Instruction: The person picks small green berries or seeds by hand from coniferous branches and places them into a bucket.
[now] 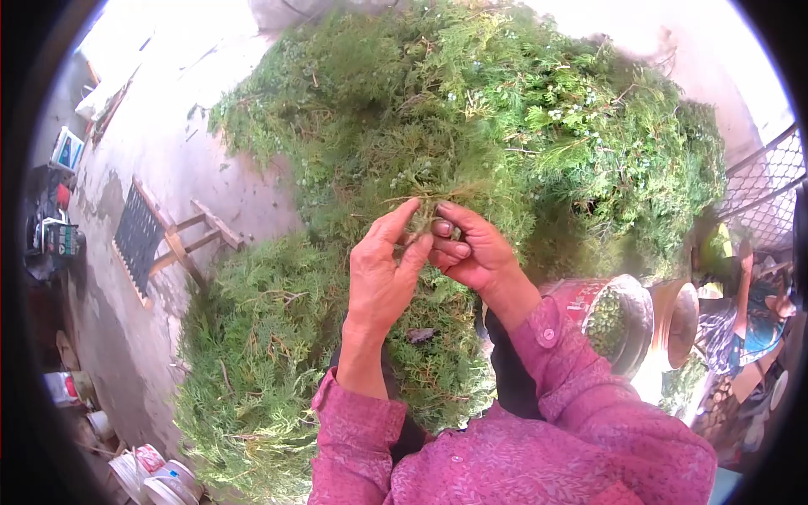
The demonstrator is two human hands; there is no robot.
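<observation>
My left hand (385,271) and my right hand (478,251) meet in front of my chest, fingertips nearly touching. Both have their fingers bent in a pinch on a thin evergreen sprig (427,192), whose feathery ends blur above the fingertips. The right fingers curl inward, partly hiding what lies in them. Beneath and beyond both hands spreads a large heap of cut evergreen branches (278,337) with flat, scaly leaves. Small pale bluish-green cones (555,114) dot the sunlit branches.
By my right arm stands a red bucket (571,295) holding small green pieces, with a tan bucket (686,324) beside it. Another person (745,316) sits at the far right, near a wire mesh (766,189). A wooden-framed stool (143,240) and white buckets (172,484) are left.
</observation>
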